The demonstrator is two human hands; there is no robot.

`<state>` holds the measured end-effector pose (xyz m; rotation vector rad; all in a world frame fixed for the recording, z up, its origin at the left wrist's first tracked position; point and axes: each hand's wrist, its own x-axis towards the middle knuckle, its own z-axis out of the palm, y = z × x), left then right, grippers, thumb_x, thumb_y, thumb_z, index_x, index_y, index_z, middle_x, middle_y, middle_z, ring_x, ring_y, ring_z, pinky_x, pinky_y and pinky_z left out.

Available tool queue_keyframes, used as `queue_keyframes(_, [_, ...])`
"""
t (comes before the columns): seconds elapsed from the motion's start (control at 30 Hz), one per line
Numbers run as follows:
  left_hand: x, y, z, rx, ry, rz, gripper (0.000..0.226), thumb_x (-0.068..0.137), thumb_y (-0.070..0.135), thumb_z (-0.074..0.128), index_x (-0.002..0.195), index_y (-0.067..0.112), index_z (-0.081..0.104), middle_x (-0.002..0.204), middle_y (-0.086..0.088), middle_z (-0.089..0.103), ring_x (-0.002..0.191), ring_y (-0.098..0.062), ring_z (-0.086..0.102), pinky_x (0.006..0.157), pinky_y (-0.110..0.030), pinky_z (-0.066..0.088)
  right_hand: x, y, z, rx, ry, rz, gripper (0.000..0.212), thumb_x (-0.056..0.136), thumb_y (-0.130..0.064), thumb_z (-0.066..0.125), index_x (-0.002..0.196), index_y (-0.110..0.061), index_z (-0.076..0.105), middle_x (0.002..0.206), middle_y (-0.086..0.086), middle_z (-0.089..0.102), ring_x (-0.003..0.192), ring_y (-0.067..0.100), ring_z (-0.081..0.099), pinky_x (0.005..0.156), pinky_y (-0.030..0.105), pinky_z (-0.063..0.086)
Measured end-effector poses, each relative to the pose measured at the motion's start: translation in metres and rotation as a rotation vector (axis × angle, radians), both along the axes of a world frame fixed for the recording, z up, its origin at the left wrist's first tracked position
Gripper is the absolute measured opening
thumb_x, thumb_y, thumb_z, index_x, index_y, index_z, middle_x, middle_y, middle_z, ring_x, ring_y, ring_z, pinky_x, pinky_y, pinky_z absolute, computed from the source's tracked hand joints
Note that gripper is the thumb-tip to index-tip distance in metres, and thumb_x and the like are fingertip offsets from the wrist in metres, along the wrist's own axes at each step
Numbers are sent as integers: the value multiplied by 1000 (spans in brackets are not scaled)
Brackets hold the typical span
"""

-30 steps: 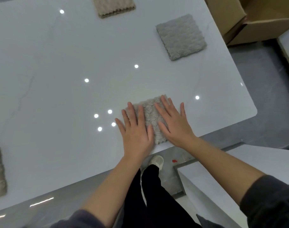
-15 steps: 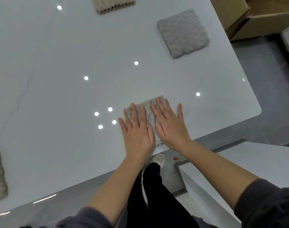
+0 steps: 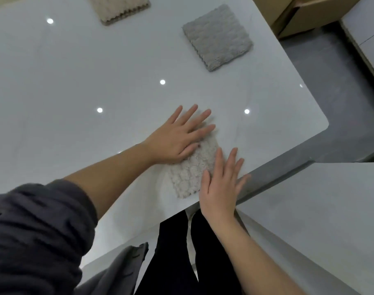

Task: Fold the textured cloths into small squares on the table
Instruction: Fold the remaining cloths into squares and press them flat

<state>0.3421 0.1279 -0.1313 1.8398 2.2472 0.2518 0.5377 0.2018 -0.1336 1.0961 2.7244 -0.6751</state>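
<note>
Left hand [image 3: 177, 137] moved farther along the cloth [image 3: 192, 169] (right hand [image 3: 220, 184] nearer).

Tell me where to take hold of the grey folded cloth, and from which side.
Probably pinch the grey cloth at its scalloped left edge, thumb on top and fingers beneath, so that all the stacked layers stay together. Come from the left, over the bare table: the cloth lies flat, and its right side sits near the table's edge.

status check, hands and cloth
Left hand flat on beige cloth. Right hand open at its right edge. Cloth folded small, near table edge. Grey cloth apart, no obstruction.
</note>
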Motion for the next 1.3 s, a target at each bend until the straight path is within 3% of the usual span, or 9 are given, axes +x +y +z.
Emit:
queue_keyframes(0.1, [-17,8,-13,-35,24,-200,54,102,40,18,154,24,18,162,-9,7,149,-31,4,118,-55,6,-6,-19,-7,7,-28,-86,64,97,-47,18,152,-26,-7,161,8,-13,148,36,-10,113,66,-5])
queue_keyframes(0.3, [-18,10,-22,-35,-30,-258,56,102,37,17,154,16,15,162,-11,8,149,-25,8,118,-55,1,-35,-32,-14,72,-64,-184,69,96,-46,22,154,-9,15,161,19,0,147,42,-3,112,69,2])
queue_keyframes(0.57, [-14,6,-18,13,0,-197,58,102,38,21,154,13,18,161,-14,11,149,-30,9,118,-55,5,-30,-28,-8,86,-114,-133,68,96,-52,14,154,-16,4,162,12,-4,148,39,-8,112,69,-4])
queue_keyframes(0.73, [15,-17,5,68,9,174,63,100,39,22,153,6,15,161,-15,7,149,-31,3,119,-53,4,-14,13,10,102,-44,119,63,98,-46,11,154,-20,-3,161,2,-14,148,29,-15,114,62,-10])
queue_keyframes(0.87, [68,-26,5,44,-1,372,65,99,40,24,151,1,18,160,-16,11,148,-30,7,118,-54,6,-32,43,7,133,20,467,61,99,-37,18,154,-14,4,161,-1,-8,149,21,-9,117,61,0])
queue_keyframes(1.03, [84,-29,-11,-68,13,454,68,99,45,22,151,1,21,160,-15,13,149,-28,8,118,-55,7,-42,68,-8,255,-43,740,62,101,-43,18,154,-13,8,162,2,2,150,20,1,116,61,10])
queue_keyframes(1.3, [79,-34,-10,-84,41,415,71,98,48,24,151,1,21,160,-15,14,149,-28,9,119,-54,6,-43,71,-5,238,-55,783,64,99,-44,22,154,-11,14,162,4,9,150,20,6,116,61,13])
